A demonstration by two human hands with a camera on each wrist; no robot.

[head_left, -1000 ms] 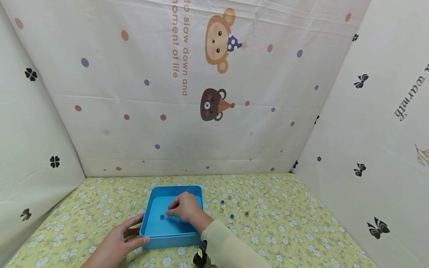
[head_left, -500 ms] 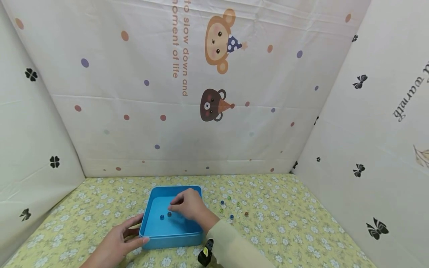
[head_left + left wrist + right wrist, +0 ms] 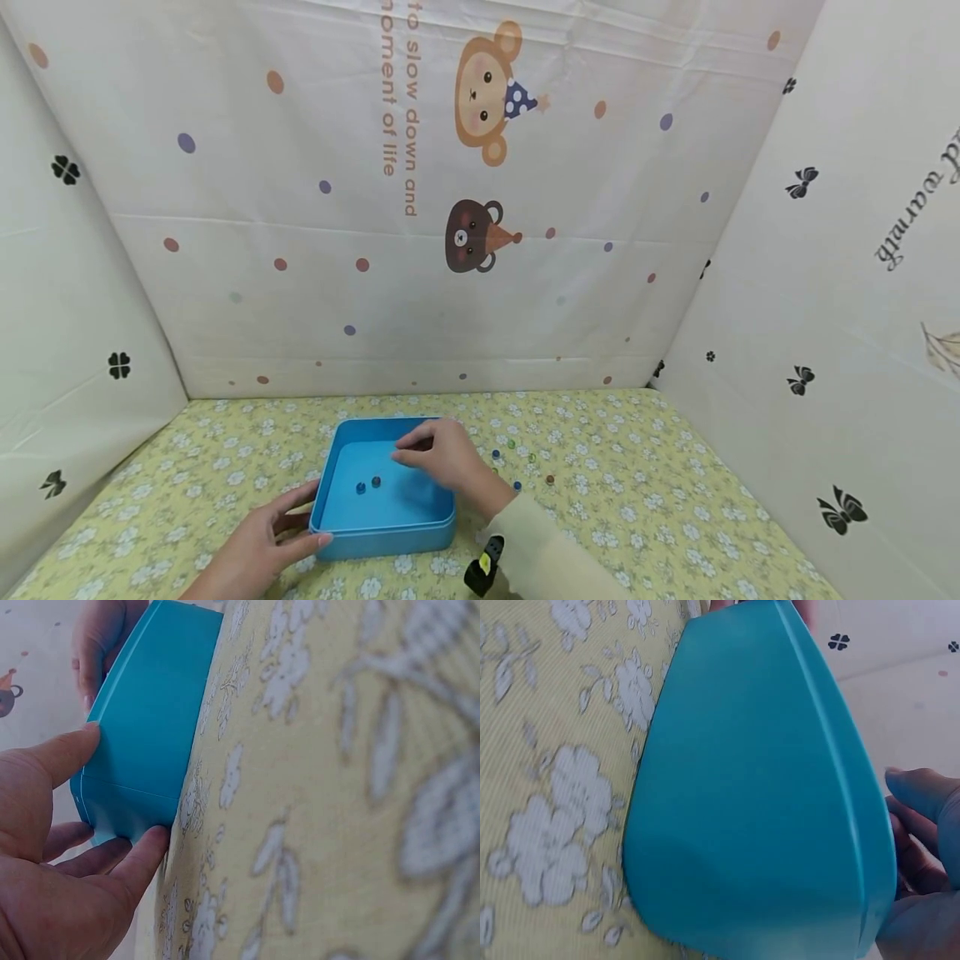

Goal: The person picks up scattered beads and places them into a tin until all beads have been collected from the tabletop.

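A blue square box [image 3: 384, 540] with low walls stands on the table. My left hand [image 3: 258, 542] grips its near left corner, the thumb at the front and the fingers along the left side. Inside, a small dark blue bead-like piece [image 3: 361, 488] and a brownish one [image 3: 377, 482] lie close together on the floor. Above the box's right side hovers my right hand [image 3: 442, 454], thumb and forefinger slightly apart with nothing seen between them. In the right wrist view the box wall [image 3: 742, 780] hides the inside; the right hand [image 3: 926, 840] shows beyond the rim.
Right of the box lie several small round pieces, among them blue ones [image 3: 517, 486], green ones [image 3: 532, 458] and an orange-brown one [image 3: 550, 480]. The table wears a yellow floral cloth [image 3: 637, 508]. Printed white sheets [image 3: 405, 333] rise behind and at both sides.
My right hand has released the brownish piece beside the dark blue one, then risen and moved right, away from both. The left hand keeps its hold on the box.
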